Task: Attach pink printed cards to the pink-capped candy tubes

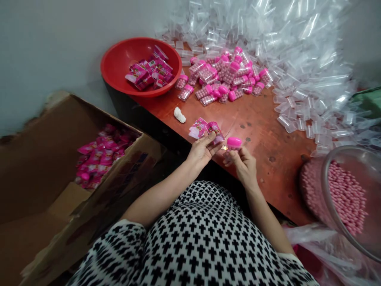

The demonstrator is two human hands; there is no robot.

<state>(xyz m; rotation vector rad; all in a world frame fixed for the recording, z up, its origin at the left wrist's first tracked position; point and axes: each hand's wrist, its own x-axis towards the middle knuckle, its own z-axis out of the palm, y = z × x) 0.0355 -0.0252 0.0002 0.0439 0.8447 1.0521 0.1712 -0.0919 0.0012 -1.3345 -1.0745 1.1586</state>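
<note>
My left hand [203, 150] pinches a few pink printed labels [205, 129] fanned out above its fingertips, at the near edge of the brown table [262, 131]. My right hand [244, 163] is closed on a small clear tube with a pink cap [233, 143], held just right of the labels. The two hands almost touch. The tube's contents are hard to make out behind the fingers.
A red bowl [119, 63] with pink labels stands at the table's far left. Filled pink-capped tubes [223, 79] lie behind; a heap of empty clear tubes [297, 51] fills the right. A jar of pink candies [345, 194] tilts at right. A cardboard box [59, 167] holds finished pieces at left.
</note>
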